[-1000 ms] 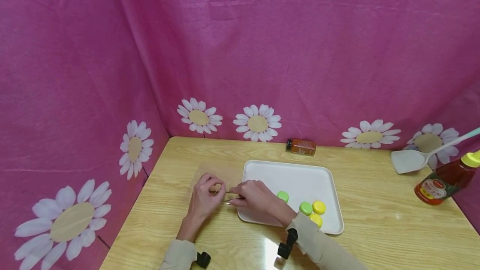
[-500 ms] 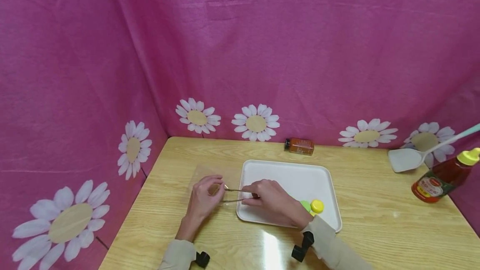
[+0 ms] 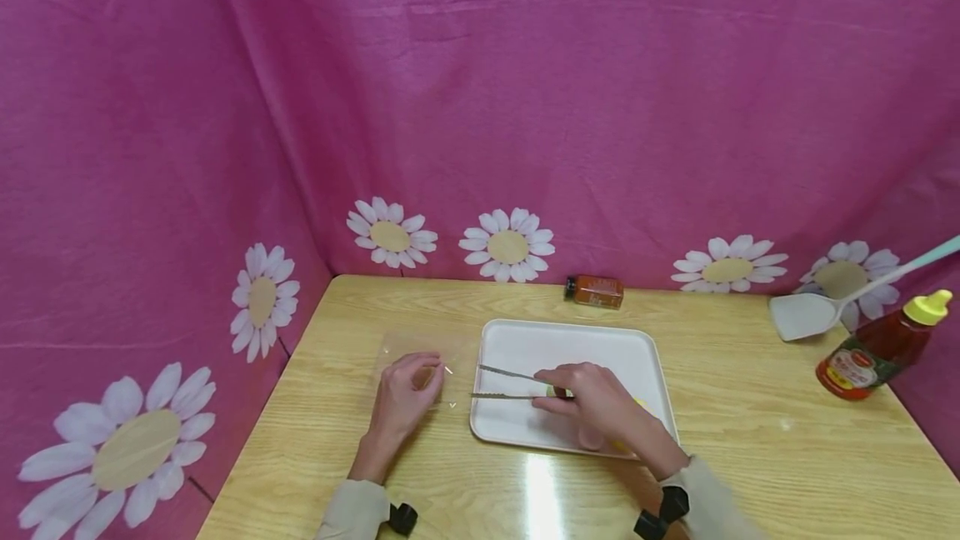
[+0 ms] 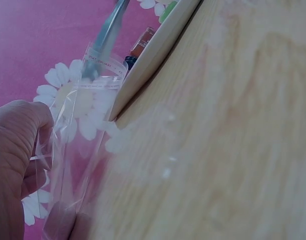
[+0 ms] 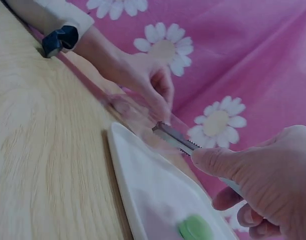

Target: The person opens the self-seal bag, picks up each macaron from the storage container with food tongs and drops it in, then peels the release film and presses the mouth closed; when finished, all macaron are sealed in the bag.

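My left hand (image 3: 405,394) pinches the edge of a clear plastic bag (image 4: 80,165), whose mouth gapes in the left wrist view. Over the white tray (image 3: 570,342), my right hand (image 3: 596,400) grips a pair of metal tongs (image 5: 173,139) with toothed tips. The two tong arms stand apart, pointing left toward the bag, and nothing shows between their tips. A green macaron-like round (image 5: 195,228) lies on the tray in the right wrist view. In the head view my right hand and forearm mostly cover the green and yellow rounds.
A small red-brown bottle (image 3: 597,292) lies behind the tray. On the right, a sauce bottle (image 3: 858,367) with a yellow cap stands near a white spatula (image 3: 806,317). Pink flowered cloth (image 3: 480,132) rises along the wooden table's (image 3: 750,407) back and left edges.
My right hand has moved right with the tongs, drawing their tips away from the bag until they are over the tray. The tong arms show more fully. My left hand stays at the bag.
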`<state>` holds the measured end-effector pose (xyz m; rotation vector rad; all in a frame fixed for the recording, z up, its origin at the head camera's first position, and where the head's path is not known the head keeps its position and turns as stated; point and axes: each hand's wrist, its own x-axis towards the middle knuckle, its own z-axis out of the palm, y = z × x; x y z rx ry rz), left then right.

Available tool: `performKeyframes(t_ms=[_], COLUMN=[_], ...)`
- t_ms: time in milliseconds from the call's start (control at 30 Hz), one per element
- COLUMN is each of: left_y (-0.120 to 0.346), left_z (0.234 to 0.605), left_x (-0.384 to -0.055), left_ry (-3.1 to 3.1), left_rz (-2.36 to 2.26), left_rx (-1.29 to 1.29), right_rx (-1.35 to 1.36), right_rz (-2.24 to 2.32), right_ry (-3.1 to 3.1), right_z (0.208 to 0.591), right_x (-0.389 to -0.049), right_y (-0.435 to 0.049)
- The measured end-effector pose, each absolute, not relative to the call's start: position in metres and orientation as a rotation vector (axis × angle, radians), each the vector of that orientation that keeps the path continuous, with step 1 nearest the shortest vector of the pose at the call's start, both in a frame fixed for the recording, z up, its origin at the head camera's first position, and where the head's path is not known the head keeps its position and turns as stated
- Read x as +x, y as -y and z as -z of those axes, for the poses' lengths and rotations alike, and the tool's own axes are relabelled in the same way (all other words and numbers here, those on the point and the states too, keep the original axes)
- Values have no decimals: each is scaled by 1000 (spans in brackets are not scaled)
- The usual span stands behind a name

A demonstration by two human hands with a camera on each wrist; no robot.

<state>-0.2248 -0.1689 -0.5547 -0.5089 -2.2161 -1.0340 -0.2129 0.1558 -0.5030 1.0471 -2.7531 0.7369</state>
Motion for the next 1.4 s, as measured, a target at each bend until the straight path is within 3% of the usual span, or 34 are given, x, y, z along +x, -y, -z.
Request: performKeyframes(t_ms=[667, 1233, 1400], left_y=[168, 166, 166], left_z=[557, 560, 559], left_x=[-222, -223, -223], left_ry=[2206, 2212, 2225], left_rz=[1084, 1111, 1102], left_rx=[-499, -488, -468], right_rx=[465, 169, 191], right_rz=[-870, -856, -831], right_ry=[2716, 2768, 2693], right_z=[518, 535, 545], right_x=[-155, -112, -105], right_y=[-260, -311, -319])
